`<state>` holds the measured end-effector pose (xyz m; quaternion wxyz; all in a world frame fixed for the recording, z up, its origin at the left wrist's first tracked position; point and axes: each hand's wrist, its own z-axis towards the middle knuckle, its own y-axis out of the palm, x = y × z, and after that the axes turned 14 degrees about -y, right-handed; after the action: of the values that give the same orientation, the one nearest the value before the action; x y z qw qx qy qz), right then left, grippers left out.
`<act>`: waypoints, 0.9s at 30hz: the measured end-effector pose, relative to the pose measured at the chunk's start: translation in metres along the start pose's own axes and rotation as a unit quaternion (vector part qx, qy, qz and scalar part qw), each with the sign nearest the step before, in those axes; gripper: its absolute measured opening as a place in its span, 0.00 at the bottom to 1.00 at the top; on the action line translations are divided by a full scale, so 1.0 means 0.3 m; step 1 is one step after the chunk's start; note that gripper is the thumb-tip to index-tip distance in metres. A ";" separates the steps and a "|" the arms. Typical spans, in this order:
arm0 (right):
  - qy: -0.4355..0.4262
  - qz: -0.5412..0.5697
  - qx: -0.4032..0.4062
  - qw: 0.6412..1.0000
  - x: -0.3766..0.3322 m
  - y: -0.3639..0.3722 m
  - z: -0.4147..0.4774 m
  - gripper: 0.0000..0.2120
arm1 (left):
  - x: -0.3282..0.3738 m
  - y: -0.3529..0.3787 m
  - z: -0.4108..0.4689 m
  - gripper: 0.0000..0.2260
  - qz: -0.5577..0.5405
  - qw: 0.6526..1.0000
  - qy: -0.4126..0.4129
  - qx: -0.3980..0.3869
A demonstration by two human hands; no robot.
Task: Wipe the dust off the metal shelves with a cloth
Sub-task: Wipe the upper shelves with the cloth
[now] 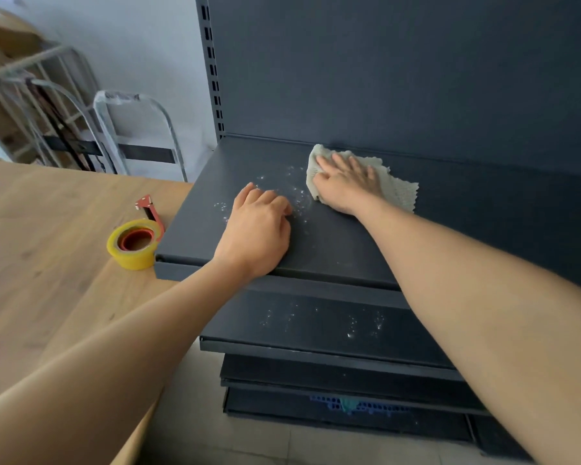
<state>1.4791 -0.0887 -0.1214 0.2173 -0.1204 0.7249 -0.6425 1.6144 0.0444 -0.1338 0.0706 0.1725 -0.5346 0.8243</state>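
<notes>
Right hand [348, 182] lies flat, fingers straight, pressing the one cloth [396, 189] onto the top shelf [332, 243] near its 12 o'clock edge. Left hand [259, 229], at the cloth's 8 o'clock, rests with fingers curled, holding nothing. Dust specks [297, 193] lie between them. Four shelves show. One tape roll [133, 245] sits at 9 o'clock.

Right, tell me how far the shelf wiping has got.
Done: top shelf right of the cloth looks clean. In hand: right hand presses the cloth on it, beside white dust; left hand rests there. Left: that dust and the specks on the second shelf.
</notes>
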 end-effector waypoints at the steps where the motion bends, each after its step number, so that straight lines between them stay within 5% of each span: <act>1: -0.007 -0.002 -0.002 1.000 0.000 -0.001 0.015 0.27 | -0.001 0.001 0.000 0.11 0.000 1.000 -0.003 0.001; 18: -0.088 0.018 -0.010 0.996 -0.075 0.012 -0.136 0.26 | 0.004 -0.028 -0.019 0.14 -0.047 0.999 -0.005 0.006; 27: -0.014 0.021 0.012 1.000 -0.029 0.027 -0.393 0.26 | 0.001 -0.038 -0.067 0.11 -0.056 0.998 0.001 0.016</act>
<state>1.4321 0.0201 -0.1187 0.2422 -0.1119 0.7164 -0.6447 1.6134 0.0672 -0.1314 0.1141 0.2024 -0.5105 0.8279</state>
